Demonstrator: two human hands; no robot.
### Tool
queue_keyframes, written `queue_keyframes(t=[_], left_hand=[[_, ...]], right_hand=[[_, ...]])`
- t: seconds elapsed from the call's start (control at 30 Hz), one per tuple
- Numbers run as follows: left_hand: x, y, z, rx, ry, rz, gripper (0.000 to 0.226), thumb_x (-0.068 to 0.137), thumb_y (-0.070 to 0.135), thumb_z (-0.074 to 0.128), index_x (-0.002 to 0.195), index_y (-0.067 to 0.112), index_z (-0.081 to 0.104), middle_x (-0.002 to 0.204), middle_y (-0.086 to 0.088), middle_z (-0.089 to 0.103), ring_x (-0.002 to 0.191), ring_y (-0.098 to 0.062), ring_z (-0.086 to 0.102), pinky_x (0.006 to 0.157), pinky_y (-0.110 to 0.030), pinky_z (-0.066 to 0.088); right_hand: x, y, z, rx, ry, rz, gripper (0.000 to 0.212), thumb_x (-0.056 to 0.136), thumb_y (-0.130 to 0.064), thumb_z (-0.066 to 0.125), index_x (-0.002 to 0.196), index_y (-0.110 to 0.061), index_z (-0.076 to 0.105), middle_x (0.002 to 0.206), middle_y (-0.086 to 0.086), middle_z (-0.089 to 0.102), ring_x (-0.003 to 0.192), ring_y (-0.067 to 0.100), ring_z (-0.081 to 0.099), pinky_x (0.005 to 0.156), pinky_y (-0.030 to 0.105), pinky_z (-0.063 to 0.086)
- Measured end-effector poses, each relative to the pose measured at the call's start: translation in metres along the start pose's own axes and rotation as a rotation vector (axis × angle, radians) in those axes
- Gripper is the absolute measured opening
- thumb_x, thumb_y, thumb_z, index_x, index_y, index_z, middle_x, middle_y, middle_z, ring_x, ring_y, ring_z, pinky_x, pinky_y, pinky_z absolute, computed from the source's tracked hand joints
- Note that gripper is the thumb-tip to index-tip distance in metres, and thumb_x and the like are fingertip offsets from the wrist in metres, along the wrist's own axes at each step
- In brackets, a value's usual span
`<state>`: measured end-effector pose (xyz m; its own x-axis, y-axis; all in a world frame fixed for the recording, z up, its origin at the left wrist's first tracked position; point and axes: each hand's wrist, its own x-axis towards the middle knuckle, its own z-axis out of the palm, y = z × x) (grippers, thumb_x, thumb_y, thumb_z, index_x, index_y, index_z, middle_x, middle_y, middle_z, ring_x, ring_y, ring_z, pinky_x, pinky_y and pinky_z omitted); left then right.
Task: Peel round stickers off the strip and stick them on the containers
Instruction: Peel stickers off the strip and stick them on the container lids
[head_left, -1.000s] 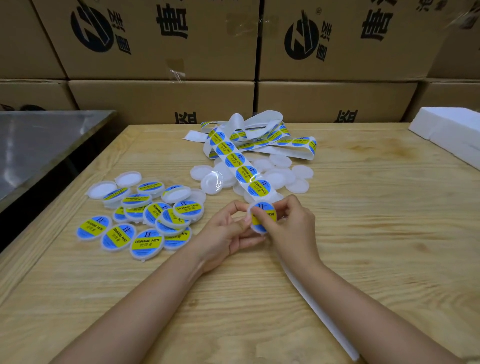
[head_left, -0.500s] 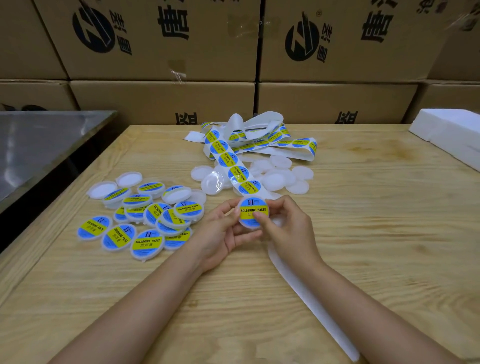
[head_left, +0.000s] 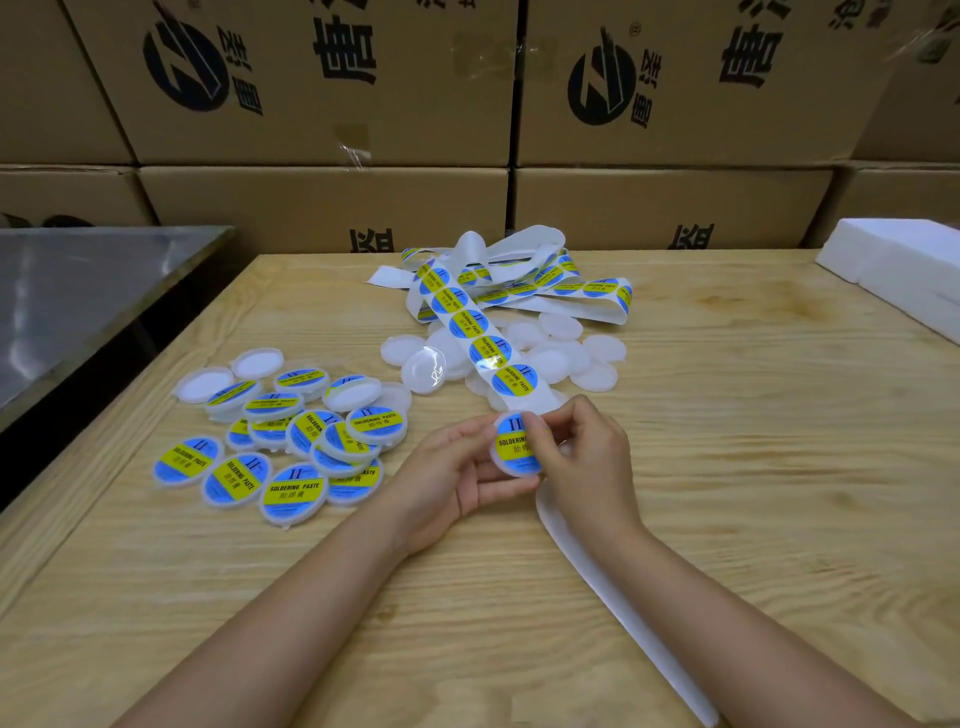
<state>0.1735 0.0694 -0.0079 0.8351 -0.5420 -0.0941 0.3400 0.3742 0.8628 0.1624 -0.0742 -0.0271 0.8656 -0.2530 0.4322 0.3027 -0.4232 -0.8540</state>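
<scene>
Closest in, a length of bare backing (head_left: 613, 597) trails across the table (head_left: 779, 519) under the right forearm, so a good run of stickers is already used up. Just past it the hands meet mid-table. The left hand (head_left: 452, 480) cradles one round container (head_left: 506, 472) from the left with curled fingers. The right hand (head_left: 582, 457) pinches its right edge, thumb pressing the sticker (head_left: 511, 439) onto the lid. Looks like the smoothing-down step to me. Off to the left sits the labelled pile (head_left: 291, 447), well over a dozen done. Farther back, blank containers (head_left: 566, 356) wait under the loaded strip (head_left: 485, 348), which tangles up toward the cardboard boxes (head_left: 322, 208). Plenty left, I'd guess.
</scene>
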Motion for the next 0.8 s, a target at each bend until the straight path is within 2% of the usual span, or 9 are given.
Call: queue_keyframes(t=[0.07,0.17,0.3,0.43,0.53,0.6,0.67,0.73,0.8], left_hand=[[-0.0006,-0.0001,0.0000,-0.017,-0.023,-0.012,0.039,0.086,0.016,0.047,0.120,0.001,0.056,0.117,-0.018,0.064,0.101,-0.026,0.066,0.081,-0.036,0.056],[-0.0005,-0.0013,-0.0010,-0.041,-0.033,-0.016,0.041,0.085,0.015,0.046,0.123,0.002,0.054,0.118,-0.019,0.063,0.101,-0.026,0.066,0.080,-0.035,0.056],[-0.0006,-0.0001,-0.0029,-0.067,-0.051,-0.020,0.039,0.085,0.021,0.044,0.118,0.003,0.057,0.114,-0.019,0.066,0.099,-0.028,0.066,0.083,-0.038,0.056],[-0.0011,0.0010,-0.0014,-0.021,-0.044,-0.048,0.050,0.083,0.039,0.047,0.116,0.003,0.059,0.104,-0.015,0.070,0.094,-0.024,0.068,0.076,-0.035,0.057],[-0.0029,-0.0010,0.0009,0.103,-0.039,0.011,0.039,0.080,0.026,0.056,0.112,0.005,0.062,0.101,-0.011,0.071,0.086,-0.020,0.070,0.069,-0.029,0.057],[-0.0034,-0.0020,0.0030,0.136,0.011,0.030,0.034,0.075,0.021,0.062,0.106,0.005,0.065,0.093,-0.011,0.072,0.078,-0.019,0.070,0.061,-0.026,0.056],[-0.0026,-0.0028,0.0040,0.157,0.048,0.046,0.032,0.074,0.021,0.063,0.102,0.005,0.065,0.088,-0.010,0.072,0.073,-0.018,0.070,0.056,-0.024,0.055],[-0.0018,-0.0026,0.0050,0.156,0.065,0.054,0.031,0.076,0.023,0.060,0.101,0.005,0.066,0.085,-0.011,0.071,0.070,-0.019,0.069,0.053,-0.025,0.054],[-0.0011,-0.0028,0.0052,0.132,0.080,0.058,0.032,0.077,0.024,0.060,0.102,0.004,0.065,0.084,-0.012,0.071,0.070,-0.020,0.069,0.052,-0.027,0.055]], right_hand=[[0.0002,-0.0009,0.0030,-0.060,0.035,-0.010,0.030,0.076,-0.037,0.067,0.068,-0.015,0.050,0.059,-0.013,0.053,0.061,0.005,0.052,0.090,0.058,0.042],[-0.0029,-0.0035,0.0047,-0.179,0.071,-0.053,0.038,0.069,-0.052,0.069,0.072,-0.018,0.050,0.063,-0.019,0.052,0.078,-0.019,0.045,0.090,0.058,0.041],[-0.0061,-0.0068,0.0054,-0.185,0.068,-0.044,0.050,0.061,-0.057,0.069,0.080,-0.015,0.052,0.071,-0.019,0.051,0.087,-0.029,0.036,0.095,0.057,0.039],[-0.0062,-0.0098,0.0034,-0.168,0.087,-0.074,0.042,0.067,-0.044,0.078,0.074,-0.013,0.050,0.065,-0.016,0.050,0.081,-0.023,0.042,0.091,0.058,0.040],[-0.0044,-0.0096,0.0013,-0.146,0.125,-0.121,0.032,0.080,-0.033,0.070,0.065,-0.018,0.046,0.054,-0.015,0.046,0.071,-0.016,0.046,0.088,0.060,0.041],[-0.0028,-0.0085,-0.0003,-0.105,0.133,-0.113,0.031,0.085,-0.033,0.059,0.060,-0.025,0.041,0.050,-0.013,0.045,0.062,-0.003,0.049,0.084,0.055,0.044],[-0.0027,-0.0073,-0.0005,-0.029,0.124,-0.066,0.031,0.084,-0.040,0.055,0.060,-0.027,0.041,0.056,-0.011,0.052,0.059,0.007,0.050,0.070,0.042,0.045],[-0.0031,-0.0049,0.0009,0.044,0.111,-0.020,0.030,0.084,-0.045,0.053,0.063,-0.025,0.046,0.062,-0.014,0.056,0.060,0.009,0.052,0.062,0.036,0.044],[-0.0027,-0.0024,0.0017,0.130,0.098,0.023,0.025,0.083,-0.043,0.055,0.066,-0.026,0.049,0.062,-0.013,0.057,0.060,0.008,0.053,0.061,0.037,0.046]])
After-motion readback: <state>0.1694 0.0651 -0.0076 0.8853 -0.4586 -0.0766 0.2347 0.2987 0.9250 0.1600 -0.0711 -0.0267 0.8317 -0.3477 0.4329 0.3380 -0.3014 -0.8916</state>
